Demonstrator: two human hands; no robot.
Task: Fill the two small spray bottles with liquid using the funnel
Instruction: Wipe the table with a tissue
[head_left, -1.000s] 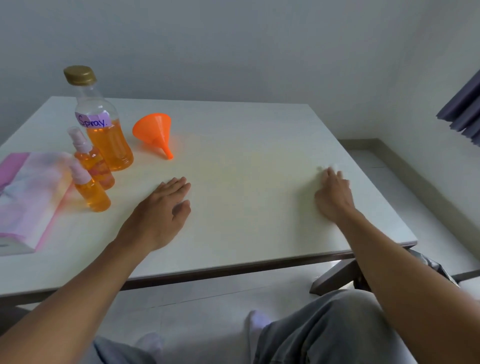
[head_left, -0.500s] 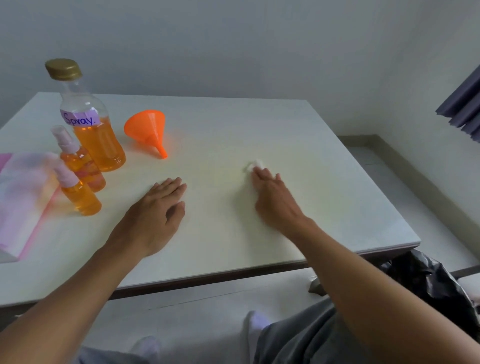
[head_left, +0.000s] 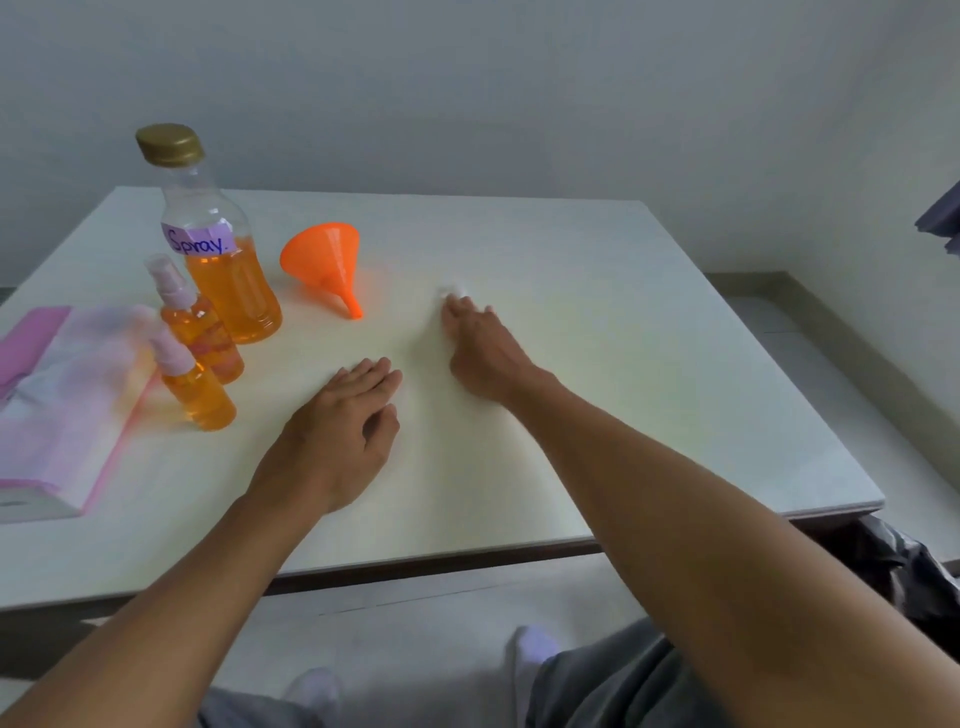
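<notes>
The two small spray bottles stand upright on the white surface (head_left: 597, 364), both capped with pale pink spray heads and both holding orange liquid. The nearer spray bottle (head_left: 193, 389) is filled to about its shoulder; the farther spray bottle (head_left: 197, 325) stands just behind it, filled to a similar level, their sides close or touching. Just behind the farther one stands the large bottle (head_left: 218, 244), clear with a gold screw cap on and a purple label reading "Spray."; orange liquid fills roughly its lower half. To the right of the large bottle the orange funnel (head_left: 324, 265) lies on its side, wide mouth toward the bottle and spout pointing to the near right, with nothing in it. To the left of the spray bottles lies a pink and pastel folded cloth (head_left: 62, 395), its near part blurred.

The left hand (head_left: 340, 431) rests palm down on the surface to the right of the nearer spray bottle, fingers loosely together, holding nothing. The right hand (head_left: 480, 348) lies farther out, near the funnel's spout, its fingertips pressing a small white wad (head_left: 453, 291) against the surface.
</notes>
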